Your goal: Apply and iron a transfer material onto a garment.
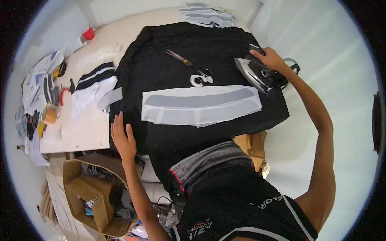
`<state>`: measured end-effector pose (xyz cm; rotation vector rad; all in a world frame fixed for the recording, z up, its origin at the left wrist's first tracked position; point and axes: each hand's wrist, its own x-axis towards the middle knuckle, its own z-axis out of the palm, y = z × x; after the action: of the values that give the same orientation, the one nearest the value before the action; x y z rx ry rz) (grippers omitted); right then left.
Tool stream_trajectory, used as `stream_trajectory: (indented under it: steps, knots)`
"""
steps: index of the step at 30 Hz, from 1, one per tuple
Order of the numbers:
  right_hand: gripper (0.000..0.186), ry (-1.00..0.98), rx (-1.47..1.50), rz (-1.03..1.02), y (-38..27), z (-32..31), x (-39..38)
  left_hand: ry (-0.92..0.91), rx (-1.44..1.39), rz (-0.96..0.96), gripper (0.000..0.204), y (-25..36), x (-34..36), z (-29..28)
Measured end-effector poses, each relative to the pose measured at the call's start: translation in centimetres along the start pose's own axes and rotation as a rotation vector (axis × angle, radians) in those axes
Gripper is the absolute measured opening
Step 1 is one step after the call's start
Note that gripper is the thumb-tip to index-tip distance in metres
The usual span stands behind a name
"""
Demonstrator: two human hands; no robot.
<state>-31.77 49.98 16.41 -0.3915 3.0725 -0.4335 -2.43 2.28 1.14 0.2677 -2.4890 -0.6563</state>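
Note:
My right hand (270, 59) is wrapped round the handle of a clothes iron (254, 75) at the right of a black cloth (161, 60) spread over the table. The iron's metal soleplate edge tilts toward the left. My left hand (124, 136) rests flat on the cloth's left edge, fingers apart, holding nothing. Between the hands lies a white sheet of fabric or paper with a curved grey strip (193, 99) on it and a paler strip (185, 115) below. Scissors (189, 63) with dark handles lie beyond it, beside a small white ring-shaped piece (196, 81).
Striped grey and white pieces (209, 15) lie at the far edge. White and black fabric (95, 82), red-handled pliers (61, 96) and an orange tape roll (49, 115) are on the left. A red cup (88, 33) stands far left. An open cardboard box (105, 205) sits below the table.

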Motion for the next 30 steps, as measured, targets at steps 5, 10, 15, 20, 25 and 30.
stream_trajectory:
  steps: [5, 10, 15, 20, 25, 30]
  knots:
    - [0.070, -0.033, 0.058, -0.250, -8.9, -2.2, -3.0, 0.081, -0.231, -0.041, 0.038, -1.6, -0.5, 0.3]
    - [0.070, -0.134, -0.049, -0.485, -20.2, 0.5, -3.3, 0.113, -0.164, -0.028, 0.036, -2.0, -1.0, 0.6]
    - [0.073, -0.311, -0.041, -0.627, -28.8, 5.4, -3.7, 0.104, -0.488, -0.170, 0.039, -3.4, -0.9, 0.1]
    - [0.073, -0.327, -0.077, -0.709, -32.1, 9.1, -3.8, 0.067, -0.687, -0.282, 0.043, -4.0, -0.6, -0.3]
    - [0.072, -0.288, -0.087, -0.759, -32.2, 11.0, -4.3, 0.048, -0.725, -0.294, 0.044, -3.9, -0.6, -0.9]
    - [0.069, -0.375, -0.108, -0.727, -31.8, 11.3, -5.0, 0.020, -0.697, -0.304, 0.044, -3.5, -0.3, -1.2]
